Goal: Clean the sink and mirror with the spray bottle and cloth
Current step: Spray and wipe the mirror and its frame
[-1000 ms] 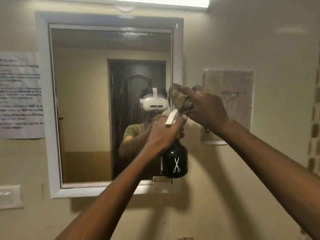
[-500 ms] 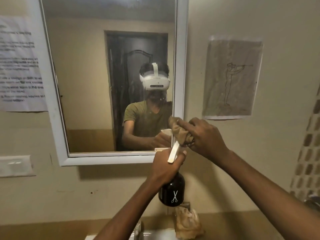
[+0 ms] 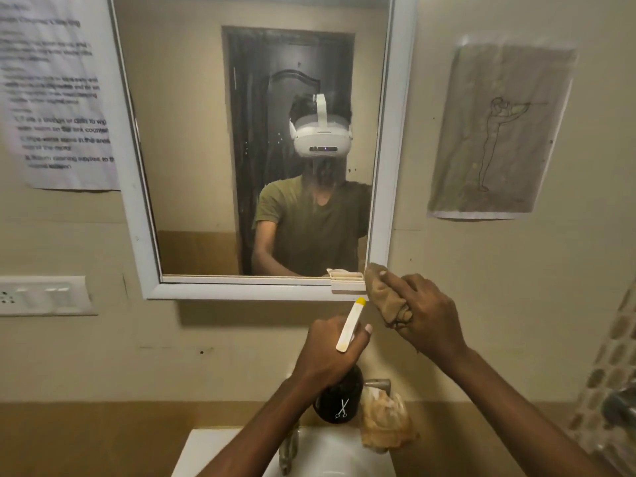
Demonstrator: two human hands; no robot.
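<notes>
My left hand (image 3: 332, 352) grips the black spray bottle (image 3: 339, 402) by its neck, the white trigger head with a yellow tip (image 3: 351, 323) sticking up above my fingers. My right hand (image 3: 430, 318) holds a bunched tan cloth (image 3: 383, 294) just below the lower right corner of the white-framed mirror (image 3: 261, 149). The cloth touches or nearly touches the frame corner. The white sink (image 3: 327, 452) shows at the bottom edge, below both hands.
A tap (image 3: 378, 383) wrapped in a crumpled plastic bag (image 3: 385, 425) stands behind the sink. A printed notice (image 3: 58, 98) hangs left of the mirror, a drawing (image 3: 499, 132) right of it. A switch plate (image 3: 41, 296) sits on the left wall.
Both hands have dropped from the mirror's right edge to below its lower right corner. The view has tilted down, and the sink and tap have come into sight.
</notes>
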